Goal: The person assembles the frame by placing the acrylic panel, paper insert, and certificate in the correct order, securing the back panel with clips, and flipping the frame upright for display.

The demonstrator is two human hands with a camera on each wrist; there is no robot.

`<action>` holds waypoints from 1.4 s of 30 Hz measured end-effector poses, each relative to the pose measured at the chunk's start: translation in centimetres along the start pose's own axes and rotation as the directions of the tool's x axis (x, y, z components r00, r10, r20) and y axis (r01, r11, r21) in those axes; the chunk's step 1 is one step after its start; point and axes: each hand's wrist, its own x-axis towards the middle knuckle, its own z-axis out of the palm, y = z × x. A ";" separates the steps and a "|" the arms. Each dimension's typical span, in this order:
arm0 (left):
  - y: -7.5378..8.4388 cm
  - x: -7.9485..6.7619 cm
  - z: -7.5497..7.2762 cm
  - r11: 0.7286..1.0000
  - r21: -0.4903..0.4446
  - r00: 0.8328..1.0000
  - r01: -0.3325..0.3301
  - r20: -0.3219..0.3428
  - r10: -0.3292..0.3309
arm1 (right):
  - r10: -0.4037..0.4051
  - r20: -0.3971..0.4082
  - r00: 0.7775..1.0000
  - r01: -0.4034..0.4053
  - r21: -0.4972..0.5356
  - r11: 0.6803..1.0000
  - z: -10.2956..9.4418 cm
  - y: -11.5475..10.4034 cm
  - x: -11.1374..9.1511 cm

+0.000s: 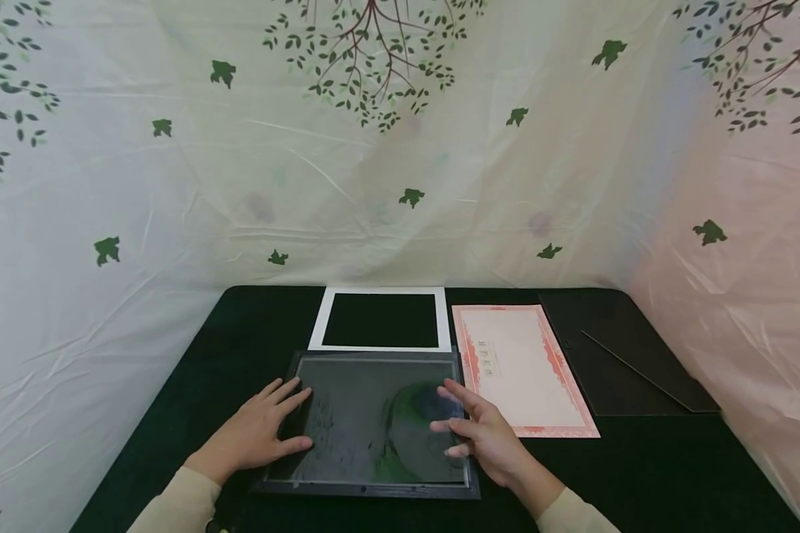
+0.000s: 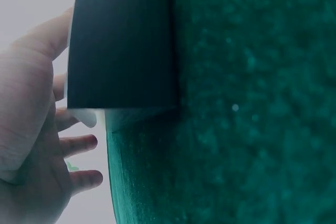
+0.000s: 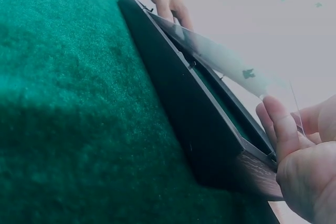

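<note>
A dark picture frame point(image 1: 373, 490) lies front down the middle of the table, with a clear sheet point(image 1: 353, 422) over its opening. In the right wrist view the sheet point(image 3: 226, 61) slants, its right end raised above the frame point(image 3: 178, 108). My right hand point(image 1: 487, 440) pinches that raised end, fingers showing through the clear material. At the left side, my left hand point(image 1: 253, 429) spreads its fingers over the frame's edge, thumb and fingertips at the sheet's left margin. The left wrist view shows this hand point(image 2: 31, 103) beside the frame's dark side point(image 2: 121, 45).
Behind the frame lies a white mat border point(image 1: 444, 322). A certificate sheet with a red-pink border point(image 1: 520, 370) is to the right, beside a flat black board point(image 1: 613, 370) with a thin diagonal line across it. Dark green cloth point(image 1: 160, 459) covers the table; a leaf-printed curtain point(image 1: 347, 185) hangs behind.
</note>
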 end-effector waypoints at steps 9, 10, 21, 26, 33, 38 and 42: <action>0.2 0.0 0.1 0.999 -0.017 0.999 0.031 0.019 -0.030 | 0.013 -0.010 1.000 -0.013 -0.017 1.000 0.1 -0.2 0.2; 0.2 0.0 0.1 0.999 -0.017 0.999 0.032 0.019 -0.032 | 0.012 -0.010 1.000 -0.012 -0.020 1.000 0.1 -0.2 0.2; 0.6 -0.2 0.3 0.999 -0.033 1.000 0.016 0.005 -0.016 | 0.009 -0.038 0.999 -0.014 -0.139 0.990 0.6 -0.3 0.2; 0.8 -0.3 0.5 0.999 -0.043 1.000 0.021 0.006 -0.021 | 0.000 -0.056 0.998 -0.012 -0.219 0.976 0.7 -0.4 0.0; 0.9 -0.2 0.5 0.998 -0.046 0.999 0.038 0.015 -0.037 | -0.033 -0.081 0.996 0.007 -0.302 0.953 0.8 -0.3 -0.1; 1.1 -0.2 0.2 0.997 -0.067 0.998 0.045 0.036 -0.043 | -0.079 -0.110 0.991 0.024 -0.435 0.900 0.6 -0.3 -0.1; 1.3 -0.1 0.0 0.996 -0.070 0.997 0.055 0.056 -0.051 | -0.137 -0.117 0.984 0.041 -0.594 0.803 0.1 -0.5 0.0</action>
